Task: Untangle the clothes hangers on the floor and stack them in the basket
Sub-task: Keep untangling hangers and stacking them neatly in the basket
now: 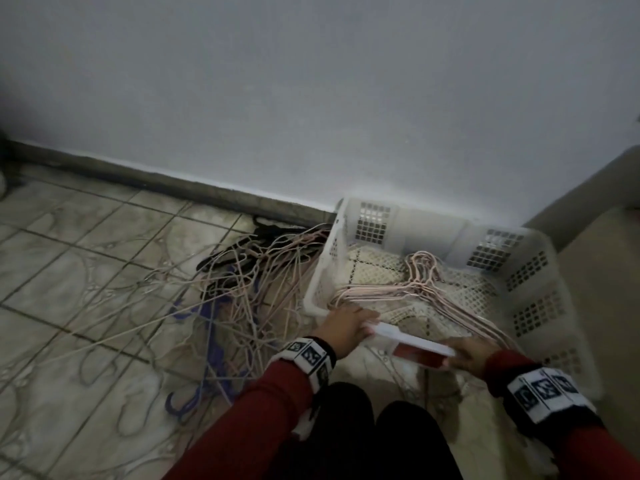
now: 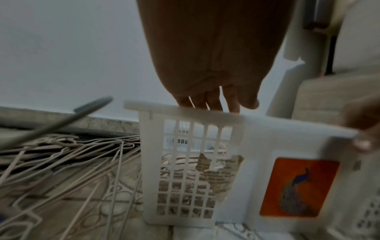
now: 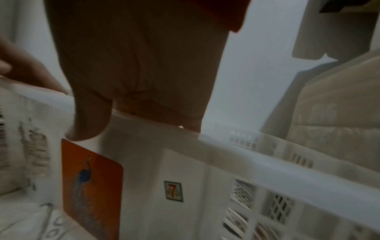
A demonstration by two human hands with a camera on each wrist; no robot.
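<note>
A white slotted plastic basket stands on the tiled floor against the wall, with several pink wire hangers stacked inside. My left hand grips the near rim at its left corner, fingers hooked over the edge. My right hand grips the same rim further right, thumb pressed on the outer wall. An orange peacock sticker sits on that wall between my hands. A tangle of pink, white, blue and black hangers lies on the floor left of the basket.
The grey wall and dark skirting run behind the basket. A beige padded block stands close along the basket's right side. My knees in black trousers are just below the basket. Loose hangers spread over the tiles to the left.
</note>
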